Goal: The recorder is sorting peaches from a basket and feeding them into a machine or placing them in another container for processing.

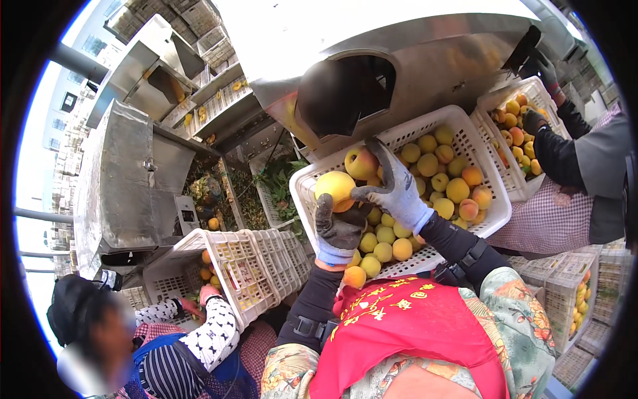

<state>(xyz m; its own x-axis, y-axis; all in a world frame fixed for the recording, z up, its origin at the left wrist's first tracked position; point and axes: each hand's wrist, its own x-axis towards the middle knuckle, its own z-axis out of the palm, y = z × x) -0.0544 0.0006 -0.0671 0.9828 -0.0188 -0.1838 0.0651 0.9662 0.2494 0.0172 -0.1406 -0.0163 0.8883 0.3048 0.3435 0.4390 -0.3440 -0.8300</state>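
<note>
My left hand (337, 233), in a grey work glove with a light blue cuff, closes its fingers round the lower side of a large yellow peach (334, 188). My right hand (393, 189), gloved the same way, is curled against a red-blushed peach (361, 163), its thumb reaching to the yellow one. How firmly each peach is gripped is partly hidden by the gloves. Both hands are over the left end of a white slotted plastic crate (488, 174). Inside it lie several yellow and reddish peaches (457, 190).
A steel machine (425, 73) with a dark opening stands beyond the crate. On the right, a co-worker's gloved hand (533, 122) is at another peach crate (515, 174). At lower left, another person's hands (209, 292) are by a tilted white crate (249, 282). Green leaves (278, 179) lie behind.
</note>
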